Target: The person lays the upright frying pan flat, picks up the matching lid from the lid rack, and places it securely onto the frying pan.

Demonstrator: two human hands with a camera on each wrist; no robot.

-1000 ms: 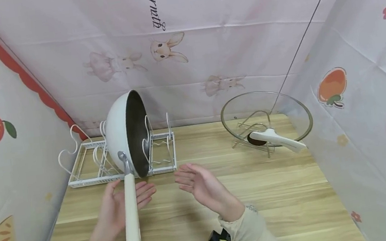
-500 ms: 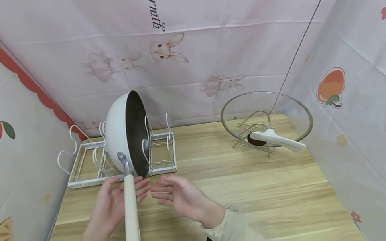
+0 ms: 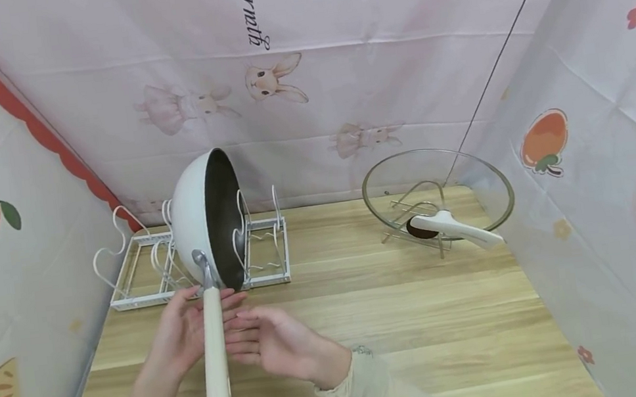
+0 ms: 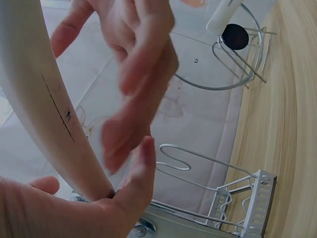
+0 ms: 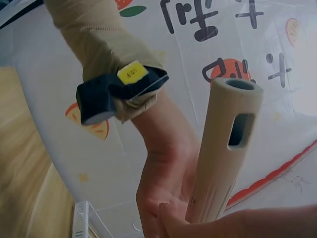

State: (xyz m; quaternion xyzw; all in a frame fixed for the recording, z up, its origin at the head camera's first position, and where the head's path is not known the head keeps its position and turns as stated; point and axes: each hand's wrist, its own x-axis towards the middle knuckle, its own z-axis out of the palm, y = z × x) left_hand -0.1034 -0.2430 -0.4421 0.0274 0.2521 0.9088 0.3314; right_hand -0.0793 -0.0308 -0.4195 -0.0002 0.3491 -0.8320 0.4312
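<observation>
A white wok [image 3: 189,217] with a dark inside stands on its side in a white wire rack [image 3: 146,300]. Its long cream handle [image 3: 215,357] points toward me. My left hand [image 3: 177,338] lies palm up under the handle near its base, thumb on one side and extended fingers on the other. Just right of the handle is my right hand [image 3: 282,345], its fingers extended toward the left hand's fingers. In the left wrist view the handle [image 4: 54,114] passes between left thumb and fingers. Whether either hand touches the handle is hard to tell.
At the right, a glass lid with a white handle [image 3: 455,229] leans on a metal wire stand [image 3: 442,249]. All stands on a wood-grain table [image 3: 367,311], with printed cloth walls [image 3: 307,107] at the back and both sides.
My right hand has moved left, from beside the rack's right end to close by the wok handle. The left hand has shifted slightly; wok, rack and lid have stayed put.
</observation>
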